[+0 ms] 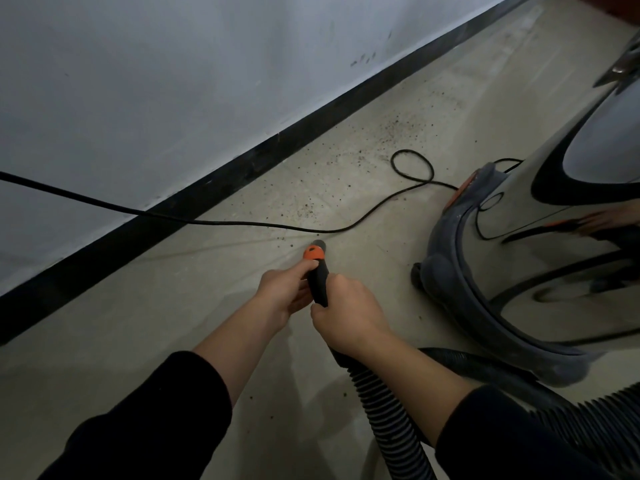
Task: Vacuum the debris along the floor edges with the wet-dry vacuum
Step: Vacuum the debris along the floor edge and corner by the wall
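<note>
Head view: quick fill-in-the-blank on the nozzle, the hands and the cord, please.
1. The nozzle has an ____ collar near its tip.
2. Of the left hand and the right hand, the one gripping nearer that collar is the ____.
3. The power cord forms one ____ on the floor beside the vacuum canister.
4. The ribbed hose runs back from under the ____ hand.

Missing words: orange; left; loop; right.

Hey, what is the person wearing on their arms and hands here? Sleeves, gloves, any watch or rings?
Both arms are in plain black long sleeves. The left sleeve and the right sleeve end partway along the forearm, leaving the wrists uncovered. The left hand and the right hand are bare: no gloves, and no watch, ring or bracelet shows.
</note>
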The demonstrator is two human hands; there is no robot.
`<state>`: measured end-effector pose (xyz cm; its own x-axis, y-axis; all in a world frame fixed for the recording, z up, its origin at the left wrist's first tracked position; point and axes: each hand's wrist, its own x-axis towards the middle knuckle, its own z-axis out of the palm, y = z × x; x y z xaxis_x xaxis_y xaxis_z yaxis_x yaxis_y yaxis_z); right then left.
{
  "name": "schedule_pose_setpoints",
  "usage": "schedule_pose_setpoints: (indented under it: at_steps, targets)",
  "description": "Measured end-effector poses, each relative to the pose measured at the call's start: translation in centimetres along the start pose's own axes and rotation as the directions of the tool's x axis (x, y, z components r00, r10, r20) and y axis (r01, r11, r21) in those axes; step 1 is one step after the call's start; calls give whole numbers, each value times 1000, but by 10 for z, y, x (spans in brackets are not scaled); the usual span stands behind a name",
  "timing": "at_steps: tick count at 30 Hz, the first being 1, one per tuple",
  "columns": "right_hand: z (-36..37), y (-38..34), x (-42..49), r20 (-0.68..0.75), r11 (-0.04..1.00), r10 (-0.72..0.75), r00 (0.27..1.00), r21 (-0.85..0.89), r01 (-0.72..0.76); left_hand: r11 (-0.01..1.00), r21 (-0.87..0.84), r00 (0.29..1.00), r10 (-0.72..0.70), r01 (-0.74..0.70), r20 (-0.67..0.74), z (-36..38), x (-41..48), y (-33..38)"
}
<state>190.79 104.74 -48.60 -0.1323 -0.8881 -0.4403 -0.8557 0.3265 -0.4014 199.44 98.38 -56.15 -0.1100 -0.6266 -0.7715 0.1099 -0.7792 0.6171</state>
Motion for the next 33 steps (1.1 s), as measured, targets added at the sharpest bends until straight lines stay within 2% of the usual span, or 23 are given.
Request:
schedule_pose_setpoints:
  at_steps: [12,26,33]
  targets:
    - [1,-7,-3,26,1000,-11,1000,-10,11,1000,20,999,-2,3,-37,-6,-8,3]
    - [17,-33,11,36,993,-119,992,6,119,999,-13,987,31,-33,-158,-45,-1,14]
    - [26,-36,18,35,987,-158,987,37,157,998,-29,983,47,-53,-177,-55,-4,18]
